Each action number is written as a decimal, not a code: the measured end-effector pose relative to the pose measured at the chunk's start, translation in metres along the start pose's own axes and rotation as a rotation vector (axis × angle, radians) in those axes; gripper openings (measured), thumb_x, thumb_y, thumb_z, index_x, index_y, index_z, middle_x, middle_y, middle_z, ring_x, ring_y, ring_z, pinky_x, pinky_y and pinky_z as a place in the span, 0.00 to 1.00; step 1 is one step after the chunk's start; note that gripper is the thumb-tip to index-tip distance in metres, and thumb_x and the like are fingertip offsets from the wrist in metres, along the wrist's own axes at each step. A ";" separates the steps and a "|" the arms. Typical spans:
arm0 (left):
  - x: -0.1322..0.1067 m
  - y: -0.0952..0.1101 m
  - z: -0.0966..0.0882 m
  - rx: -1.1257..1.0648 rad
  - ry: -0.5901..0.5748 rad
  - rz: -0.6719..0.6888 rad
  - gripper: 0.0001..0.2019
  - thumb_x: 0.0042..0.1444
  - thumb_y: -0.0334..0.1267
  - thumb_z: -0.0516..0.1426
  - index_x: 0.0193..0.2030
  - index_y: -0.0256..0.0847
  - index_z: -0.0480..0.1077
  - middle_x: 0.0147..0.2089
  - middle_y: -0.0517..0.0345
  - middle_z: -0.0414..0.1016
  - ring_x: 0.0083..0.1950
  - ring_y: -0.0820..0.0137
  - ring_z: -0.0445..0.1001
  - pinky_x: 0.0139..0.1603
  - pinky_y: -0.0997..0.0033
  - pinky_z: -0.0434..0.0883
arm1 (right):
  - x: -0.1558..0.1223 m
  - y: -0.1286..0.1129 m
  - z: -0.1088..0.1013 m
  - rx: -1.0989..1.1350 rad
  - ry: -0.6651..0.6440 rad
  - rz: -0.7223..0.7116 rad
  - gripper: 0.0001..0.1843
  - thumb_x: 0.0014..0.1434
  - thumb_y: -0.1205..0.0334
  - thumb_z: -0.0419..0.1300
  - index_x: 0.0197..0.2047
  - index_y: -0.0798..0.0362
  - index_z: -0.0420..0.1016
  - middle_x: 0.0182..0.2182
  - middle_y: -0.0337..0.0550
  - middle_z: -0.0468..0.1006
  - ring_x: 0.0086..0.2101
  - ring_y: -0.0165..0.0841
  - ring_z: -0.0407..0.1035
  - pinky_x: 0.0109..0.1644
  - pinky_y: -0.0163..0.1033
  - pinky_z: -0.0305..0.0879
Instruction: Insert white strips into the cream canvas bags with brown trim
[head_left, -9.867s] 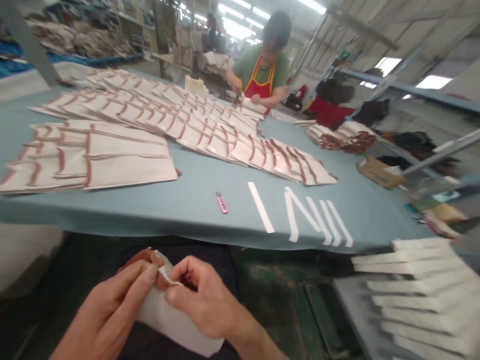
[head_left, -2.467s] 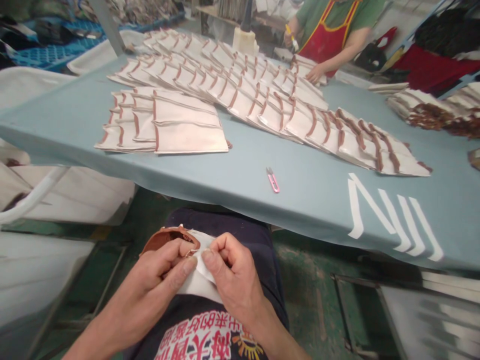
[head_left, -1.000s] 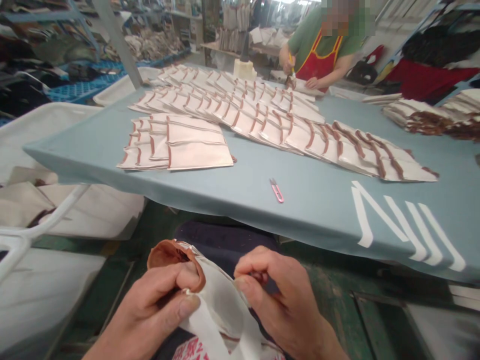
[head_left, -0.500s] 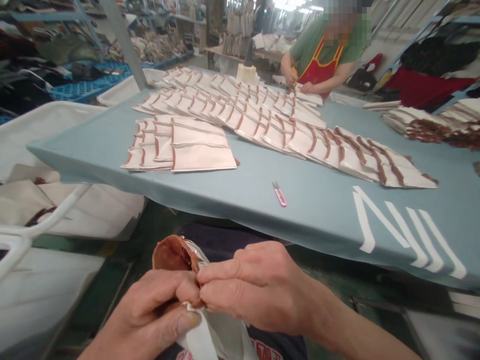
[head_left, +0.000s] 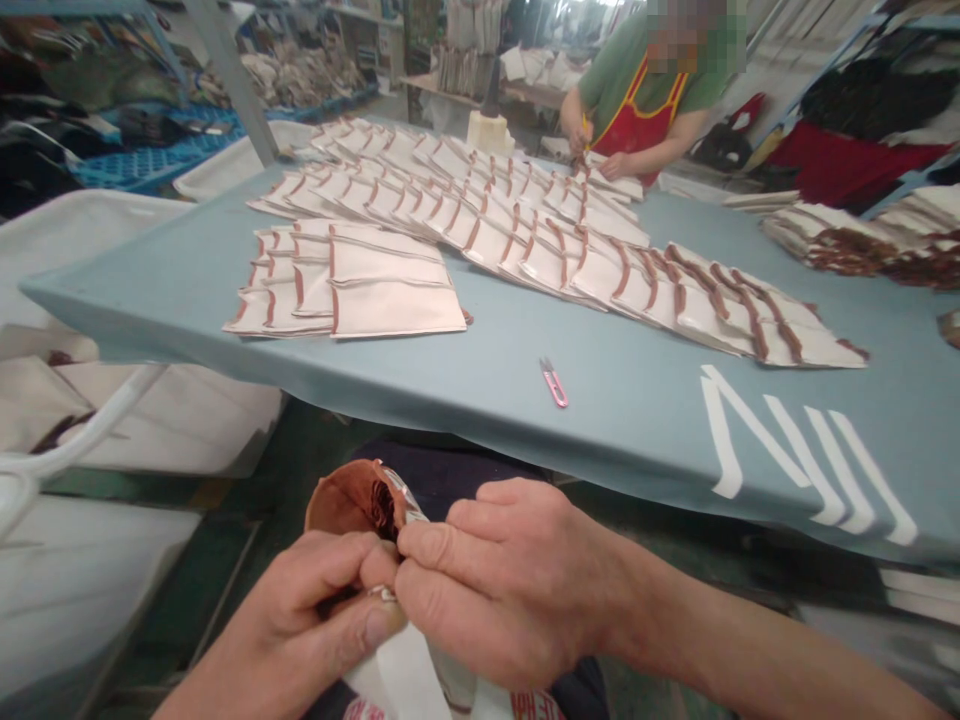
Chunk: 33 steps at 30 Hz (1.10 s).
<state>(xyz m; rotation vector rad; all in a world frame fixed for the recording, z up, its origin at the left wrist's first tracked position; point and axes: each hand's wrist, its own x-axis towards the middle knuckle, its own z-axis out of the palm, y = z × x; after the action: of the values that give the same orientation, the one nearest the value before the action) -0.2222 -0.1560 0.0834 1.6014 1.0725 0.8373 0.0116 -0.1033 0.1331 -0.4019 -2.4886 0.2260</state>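
Note:
Low in the view, over my lap, both hands pinch a white fabric piece (head_left: 409,675) with a brown leather-like trim (head_left: 349,498) curled at its top. My left hand (head_left: 311,620) grips the brown edge from below, thumb and fingers closed. My right hand (head_left: 499,585) is closed over the same spot, its fingertips pressed against the left thumb. The white cloth hangs down between my wrists.
A blue-grey table (head_left: 637,400) lies ahead, with rows of overlapping white pieces with brown strips (head_left: 390,285), pink thread snips (head_left: 553,382) and white strips (head_left: 810,450). A person in a red apron (head_left: 645,100) works at the far side. White bins (head_left: 97,430) stand left.
My right hand has moved left from apart to closed over the brown trim beside my left thumb. The view shifted slightly; the table items stay put.

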 end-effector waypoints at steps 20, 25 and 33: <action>0.003 -0.005 0.017 -0.270 0.027 -0.294 0.28 0.69 0.61 0.64 0.28 0.39 0.73 0.25 0.66 0.60 0.26 0.75 0.54 0.25 0.76 0.55 | -0.007 0.027 0.013 0.344 -0.137 0.317 0.11 0.65 0.68 0.57 0.30 0.50 0.72 0.26 0.35 0.79 0.26 0.29 0.69 0.31 0.36 0.56; 0.015 0.009 0.013 0.073 0.033 -0.134 0.19 0.70 0.46 0.59 0.27 0.41 0.71 0.23 0.67 0.64 0.23 0.75 0.61 0.23 0.77 0.57 | 0.003 0.027 0.009 0.280 -0.318 0.432 0.13 0.67 0.67 0.60 0.30 0.52 0.74 0.27 0.38 0.81 0.26 0.30 0.68 0.30 0.37 0.50; 0.032 0.024 0.022 0.333 0.113 0.042 0.16 0.67 0.37 0.52 0.25 0.44 0.63 0.21 0.69 0.64 0.20 0.76 0.64 0.20 0.79 0.59 | 0.010 0.023 0.002 0.147 -0.443 0.512 0.10 0.70 0.66 0.60 0.35 0.53 0.79 0.32 0.42 0.84 0.31 0.34 0.70 0.32 0.40 0.46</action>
<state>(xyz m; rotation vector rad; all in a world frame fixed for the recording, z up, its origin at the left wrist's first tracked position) -0.1844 -0.1364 0.1008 1.8756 1.3158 0.8160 0.0084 -0.0782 0.1312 -1.0164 -2.7197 0.7699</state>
